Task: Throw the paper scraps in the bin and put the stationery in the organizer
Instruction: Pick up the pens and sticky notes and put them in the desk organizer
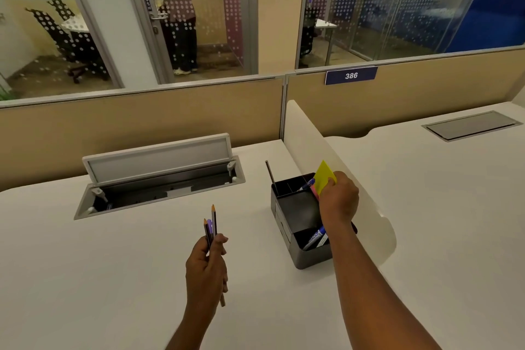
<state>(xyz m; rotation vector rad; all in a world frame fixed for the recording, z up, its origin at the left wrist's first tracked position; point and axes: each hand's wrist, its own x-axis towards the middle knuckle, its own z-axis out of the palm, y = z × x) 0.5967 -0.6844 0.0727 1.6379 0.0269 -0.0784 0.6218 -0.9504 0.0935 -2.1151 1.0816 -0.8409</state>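
Stationery step: the right hand (338, 198) pinches yellow notes (324, 177) over the organizer (298, 236) on the table (113, 264). The left hand (206, 267) grips pencils (211, 226), likely next in.

The organizer (295, 216) is black on a white tabletop (113, 264). The paper pad (324, 177) is yellow over pink. White dots pattern the glass wall (199, 23).

**Stationery and organizer, state at this frame**

Black rectangular plastic organizer (295, 219) upright on desk; blue-capped markers in front (315, 237) and rear (306, 185) compartments. Yellow sticky-note pad (325, 177) held tilted above it. Pencils and purple pen (211, 226) bunched upright, left.
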